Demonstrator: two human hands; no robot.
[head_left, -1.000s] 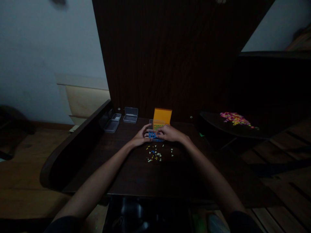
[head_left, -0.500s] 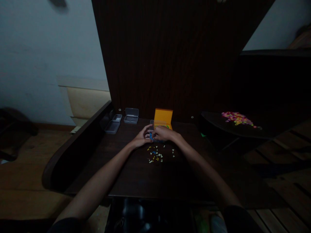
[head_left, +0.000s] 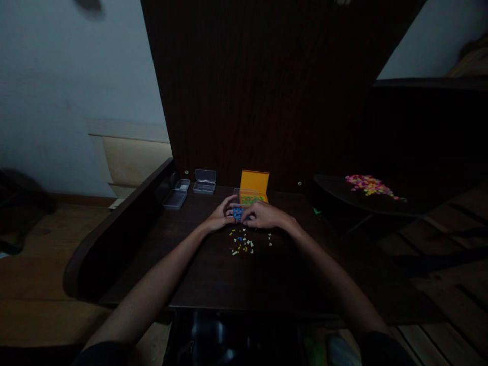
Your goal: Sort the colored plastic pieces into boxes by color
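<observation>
A small clear plastic box (head_left: 236, 192) stands open on the dark table with several blue pieces (head_left: 238, 213) in it. My left hand (head_left: 221, 215) grips its left side, fingers along the wall and thumb at the front. Over the box's right front part is my right hand (head_left: 264, 215), its fingers curled together at the blue pieces; whatever they pinch is too small to make out. Just behind, an orange box (head_left: 255, 181) has its lid raised and green pieces (head_left: 249, 200) inside. Loose pale, yellow and blue pieces (head_left: 244, 243) lie scattered in front of my hands.
Two open clear boxes, one at the back (head_left: 205, 187) and one farther left (head_left: 175, 199), stand on the table (head_left: 213, 284). A raised side panel (head_left: 114, 229) borders the left. Pink and yellow pieces (head_left: 369, 185) are heaped on a dark surface at right.
My right hand has moved slightly right and toward me, uncovering more of the blue and green pieces. The left hand keeps its place at the clear box. The view has shifted slightly.
</observation>
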